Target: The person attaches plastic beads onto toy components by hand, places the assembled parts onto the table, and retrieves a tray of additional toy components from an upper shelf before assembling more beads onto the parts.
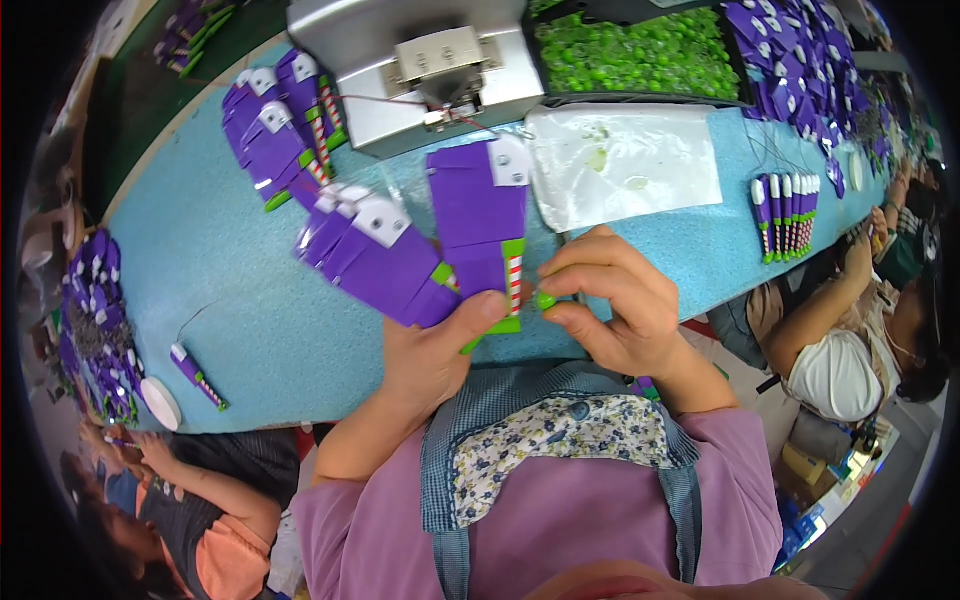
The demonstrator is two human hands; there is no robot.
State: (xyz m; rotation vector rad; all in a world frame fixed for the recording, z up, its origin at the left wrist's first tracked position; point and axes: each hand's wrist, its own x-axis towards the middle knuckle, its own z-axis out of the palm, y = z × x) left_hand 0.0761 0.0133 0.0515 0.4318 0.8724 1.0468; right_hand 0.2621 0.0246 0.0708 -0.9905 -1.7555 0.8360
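Note:
My left hand grips a fanned set of flat purple plastic pieces near their lower ends, thumb on top. These pieces have white tabs, green trim and red-and-white striped edges. Between the thumb and fingertips of my right hand is a small shiny green piece, close beside the striped edge of the front purple piece. Whether the green piece touches that edge I cannot tell. More joined purple pieces lie on the table up to the left, reaching to the held ones.
A metal fixture stands at the back, beside a black tray of small green pieces. A white plastic sheet lies before the tray. Purple piles and a row of purple parts are right. Co-workers sit at both sides of the blue table.

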